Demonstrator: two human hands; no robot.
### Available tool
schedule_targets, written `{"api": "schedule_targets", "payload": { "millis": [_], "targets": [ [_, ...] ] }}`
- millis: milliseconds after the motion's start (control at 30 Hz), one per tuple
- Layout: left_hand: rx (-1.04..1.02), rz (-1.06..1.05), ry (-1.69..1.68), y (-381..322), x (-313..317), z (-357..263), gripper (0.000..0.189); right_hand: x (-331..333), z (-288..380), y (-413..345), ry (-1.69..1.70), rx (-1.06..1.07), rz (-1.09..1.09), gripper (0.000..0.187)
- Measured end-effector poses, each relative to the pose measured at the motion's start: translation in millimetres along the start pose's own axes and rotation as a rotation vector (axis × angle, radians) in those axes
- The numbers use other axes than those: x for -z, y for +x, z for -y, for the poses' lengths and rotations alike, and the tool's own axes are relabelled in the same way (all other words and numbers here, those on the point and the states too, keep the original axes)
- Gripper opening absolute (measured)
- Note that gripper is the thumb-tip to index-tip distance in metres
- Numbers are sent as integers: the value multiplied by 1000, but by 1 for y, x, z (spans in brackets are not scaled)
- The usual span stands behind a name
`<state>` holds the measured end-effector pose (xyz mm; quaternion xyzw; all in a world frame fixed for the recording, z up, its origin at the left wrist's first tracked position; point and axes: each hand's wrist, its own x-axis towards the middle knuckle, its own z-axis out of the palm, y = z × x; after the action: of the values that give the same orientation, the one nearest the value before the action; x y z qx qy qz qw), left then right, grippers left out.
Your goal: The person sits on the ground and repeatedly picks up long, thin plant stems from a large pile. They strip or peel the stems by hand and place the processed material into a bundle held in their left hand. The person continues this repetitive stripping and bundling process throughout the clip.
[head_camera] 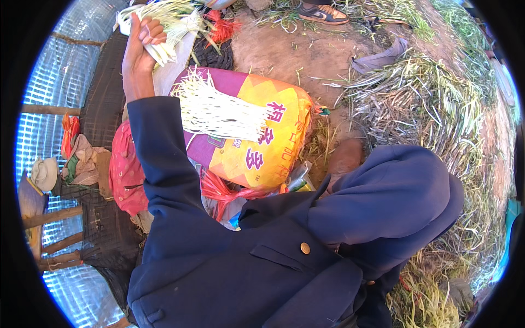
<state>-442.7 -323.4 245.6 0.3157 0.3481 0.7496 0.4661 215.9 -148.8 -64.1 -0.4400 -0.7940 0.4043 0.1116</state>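
Note:
My left hand (pixel 144 41) reaches far forward at the upper left, its fingers curled around a bundle of pale, blanched stalks (pixel 163 54). Their cut-looking white ends stick out below the fist. More pale green stalks (pixel 180 16) lie just beyond it. Nearer to me, a flat layer of long whitish stalks (pixel 229 115) rests on a stuffed purple and yellow printed sack (pixel 287 160). Red plastic strands (pixel 219 192) lie at the sack's near edge. My right hand is out of view.
Heaped leaf trimmings (pixel 418 106) cover the ground at right, with a grey cloth (pixel 381 57) on them. Another person's shoe (pixel 324 14) is at the top. A red patterned cloth (pixel 125 168) lies beside my sleeve. Wooden poles (pixel 53 217) and plastic sheeting (pixel 53 82) line the left.

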Motion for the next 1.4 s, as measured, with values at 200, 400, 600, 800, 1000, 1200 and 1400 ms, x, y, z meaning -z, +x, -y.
{"api": "schedule_targets", "payload": {
  "millis": [200,400,600,800,1000,1200,1400],
  "targets": [
    [-212,-568,235,-72,58,84,54,5,3,1,-24,-17,7,6],
    [-108,-905,-134,-155,137,290,50,3,9,-1,-34,-9,28,6],
    [-75,-1022,-195,-139,88,296,45,3,8,-6,-53,-35,32,6],
    [-73,-1166,-167,-133,97,324,41,2,11,-5,-47,-31,43,6],
    [-130,-1345,-175,-118,89,326,35,6,13,1,-61,-25,31,6],
    [-269,-1372,-125,-117,77,325,40,9,12,10,-57,-17,24,6],
    [-304,-1473,-116,-113,61,318,50,8,11,11,-47,-19,28,7]
  ]
}}
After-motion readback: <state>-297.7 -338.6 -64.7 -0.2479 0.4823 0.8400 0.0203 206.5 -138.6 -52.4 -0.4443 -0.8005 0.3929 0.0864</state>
